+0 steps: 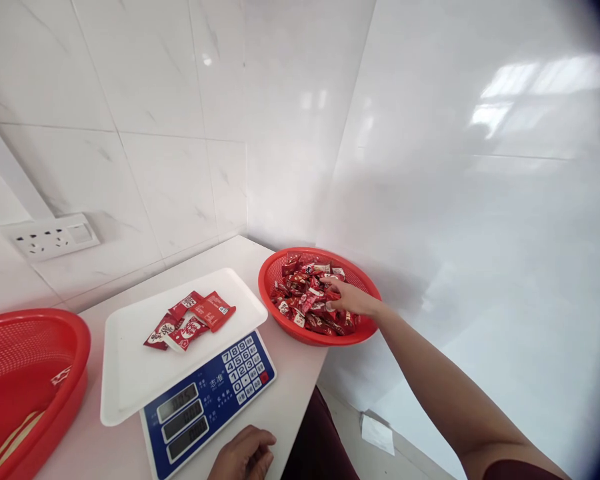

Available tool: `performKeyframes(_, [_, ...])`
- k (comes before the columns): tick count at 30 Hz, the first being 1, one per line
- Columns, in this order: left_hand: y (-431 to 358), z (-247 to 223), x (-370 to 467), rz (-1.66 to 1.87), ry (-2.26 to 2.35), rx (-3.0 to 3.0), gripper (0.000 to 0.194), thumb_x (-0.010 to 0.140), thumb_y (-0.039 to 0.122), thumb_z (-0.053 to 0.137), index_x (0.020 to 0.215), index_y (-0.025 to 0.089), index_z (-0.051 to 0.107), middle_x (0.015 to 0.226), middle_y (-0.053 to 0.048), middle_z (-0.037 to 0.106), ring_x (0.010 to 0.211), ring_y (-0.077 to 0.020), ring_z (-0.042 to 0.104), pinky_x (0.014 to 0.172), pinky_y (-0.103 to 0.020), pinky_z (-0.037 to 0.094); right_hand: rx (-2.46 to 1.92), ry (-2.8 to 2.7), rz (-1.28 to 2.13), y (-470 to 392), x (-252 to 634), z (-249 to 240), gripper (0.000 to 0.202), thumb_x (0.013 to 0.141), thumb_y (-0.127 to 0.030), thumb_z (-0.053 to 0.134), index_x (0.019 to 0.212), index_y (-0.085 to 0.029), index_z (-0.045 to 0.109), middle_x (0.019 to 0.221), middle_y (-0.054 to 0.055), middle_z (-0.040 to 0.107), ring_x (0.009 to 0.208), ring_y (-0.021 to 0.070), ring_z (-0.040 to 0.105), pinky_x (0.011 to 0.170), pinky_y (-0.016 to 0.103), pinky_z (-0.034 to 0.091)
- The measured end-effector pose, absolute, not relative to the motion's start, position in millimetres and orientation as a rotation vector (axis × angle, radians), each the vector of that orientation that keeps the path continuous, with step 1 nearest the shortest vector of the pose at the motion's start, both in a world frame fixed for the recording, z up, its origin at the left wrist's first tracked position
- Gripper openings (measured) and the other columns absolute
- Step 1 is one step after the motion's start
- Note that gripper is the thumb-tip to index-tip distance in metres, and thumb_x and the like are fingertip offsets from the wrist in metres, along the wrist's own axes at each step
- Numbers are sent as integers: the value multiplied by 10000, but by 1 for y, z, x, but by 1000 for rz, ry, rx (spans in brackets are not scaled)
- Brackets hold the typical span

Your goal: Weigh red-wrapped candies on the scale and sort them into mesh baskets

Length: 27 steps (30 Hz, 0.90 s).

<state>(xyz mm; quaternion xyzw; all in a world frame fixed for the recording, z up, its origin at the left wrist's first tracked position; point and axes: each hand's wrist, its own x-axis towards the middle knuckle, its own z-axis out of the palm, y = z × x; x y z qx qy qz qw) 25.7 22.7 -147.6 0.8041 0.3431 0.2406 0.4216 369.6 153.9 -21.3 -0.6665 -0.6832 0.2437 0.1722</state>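
Note:
My right hand (347, 298) reaches into a red basket (275, 307) on the right, its fingers apart above many small red packets (310, 300). Several more red packets (190, 320) lie in a loose pile on the white tray (130, 373) of a weighing scale. The scale's blue panel (215, 393) has a keypad and three small displays. Near the bottom edge, my left hand (245, 453) rests on the table beside the panel, its fingers curled; whether they hold anything is hidden.
At the left stands another red basket (75, 393) with a packet and pale strips inside. A tiled wall with a socket (53, 237) runs behind the white table (245, 257), and a glossy wall closes the right side. White paper (377, 433) lies on the floor.

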Motion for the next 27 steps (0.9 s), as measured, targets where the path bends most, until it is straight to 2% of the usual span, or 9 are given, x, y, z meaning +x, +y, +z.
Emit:
performKeyframes(3, [21,-147,25,639,857,2008,179,863,256,452,951,211,601,850,-47,641,746,-146,626,684,-195,487,-1665,-1801,729,151,361,-10,602,748,-284,601,1314,-233,400,1206,58,542,1012,182,559,777,279,487])
performKeyframes(6, [21,-146,26,659,861,2005,169,856,250,463,945,220,604,830,-36,639,727,-141,624,674,-193,489,-1506,-1608,741,147,351,3,474,727,-317,615,1184,-223,533,1049,33,621,872,176,595,754,312,501])
performKeyframes(9, [21,-145,26,639,877,2008,179,854,247,459,948,218,609,828,-39,636,732,-143,622,667,-196,488,-1493,-1540,756,145,342,10,409,737,-320,589,1125,-196,561,948,29,647,778,162,604,730,323,510])
performKeyframes(17, [16,-134,29,634,965,1953,220,767,152,509,936,183,646,846,-60,654,713,-149,624,659,-212,493,-1648,-1739,369,145,338,-5,331,746,-320,554,1065,-252,612,1150,35,617,1041,256,563,900,406,433])
performKeyframes(23, [13,-128,28,608,1017,1937,238,750,142,529,944,174,663,851,-66,659,724,-152,621,662,-214,485,-1781,-1801,309,145,341,-12,291,778,-371,511,1027,-271,624,1010,34,674,867,269,623,755,414,491])
performKeyframes(27, [12,-126,28,597,1023,1913,226,764,154,530,944,190,660,863,-54,654,732,-148,615,677,-216,484,-1744,-1736,353,142,328,-2,284,763,-380,548,1009,-268,637,1058,44,658,903,275,616,790,433,489])
